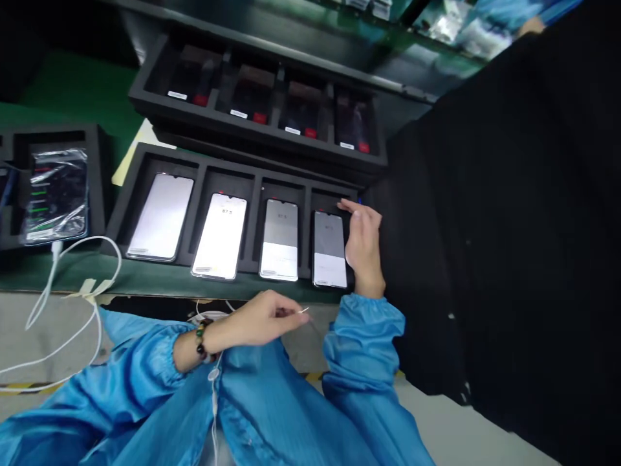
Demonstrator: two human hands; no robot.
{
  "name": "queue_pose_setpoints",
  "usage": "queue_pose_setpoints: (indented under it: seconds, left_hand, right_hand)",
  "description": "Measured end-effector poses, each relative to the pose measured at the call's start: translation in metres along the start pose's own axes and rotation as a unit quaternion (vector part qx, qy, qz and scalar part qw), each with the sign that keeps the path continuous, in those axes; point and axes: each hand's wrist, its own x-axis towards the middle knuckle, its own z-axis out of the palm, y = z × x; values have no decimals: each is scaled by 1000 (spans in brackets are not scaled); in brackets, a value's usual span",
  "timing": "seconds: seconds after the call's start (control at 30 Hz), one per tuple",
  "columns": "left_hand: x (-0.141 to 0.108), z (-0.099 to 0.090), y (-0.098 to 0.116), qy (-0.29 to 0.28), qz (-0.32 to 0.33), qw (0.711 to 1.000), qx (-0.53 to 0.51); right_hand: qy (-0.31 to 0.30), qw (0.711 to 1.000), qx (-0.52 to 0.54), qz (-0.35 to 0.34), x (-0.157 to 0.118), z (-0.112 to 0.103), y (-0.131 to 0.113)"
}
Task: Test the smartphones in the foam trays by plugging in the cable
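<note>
My left hand (264,318) is closed in a pinch in front of the foam tray (286,188), a thin, pale, pin-like piece (304,310) between thumb and finger. Beside the rightmost phone (329,249) is my right hand (363,246), fingers stretched over the tray's right end; I see nothing held in it. That phone's screen is grey above and white below, like the phone (279,239) to its left. Further left, one phone (220,236) glows white and reads about 87.5, and another phone (162,217) has a plain white screen.
Behind stands a stack of dark foam trays (262,126) holding dark phones with red tags. At left, a film-wrapped phone (57,194) sits in another tray with a white cable (109,243) plugged in. A black curtain (485,226) hangs at right. An earphone cord (214,388) dangles down my front.
</note>
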Motion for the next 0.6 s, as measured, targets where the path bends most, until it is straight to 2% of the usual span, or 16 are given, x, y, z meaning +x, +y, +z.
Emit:
queue_pose_setpoints:
  seconds: [0.1, 0.2, 0.6]
  left_hand:
    - [32, 19, -15, -23, -41, 986, -161]
    - [46, 30, -20, -19, -37, 969, -244]
    - [52, 36, -19, -9, -58, 963, -263]
  right_hand:
    - [-17, 1000, -20, 6, 0, 3, 0]
    - [-10, 999, -43, 6, -1, 2, 1]
    - [-4, 999, -37, 15, 0, 0, 2]
